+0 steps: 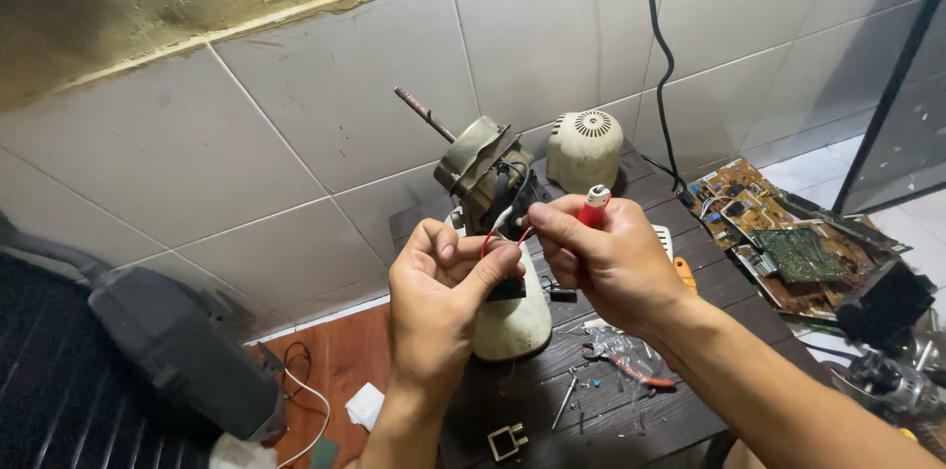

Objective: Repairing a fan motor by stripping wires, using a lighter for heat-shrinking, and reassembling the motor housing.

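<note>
We've got our left hand (439, 282) pinching the thin red wire (486, 242) in front of the fan motor (485, 173) while our right hand (606, 257) grips a red lighter (594, 206) — a careless flame could scorch those fingertips.

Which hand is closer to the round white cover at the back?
Right. The right hand sits just below the white cover; the left hand is farther off, lower and to its left.

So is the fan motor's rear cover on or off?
Off. The cream rear cover sits by itself on the table beside the wall, while the motor stands bare, its windings and shaft exposed behind the hands.
</note>
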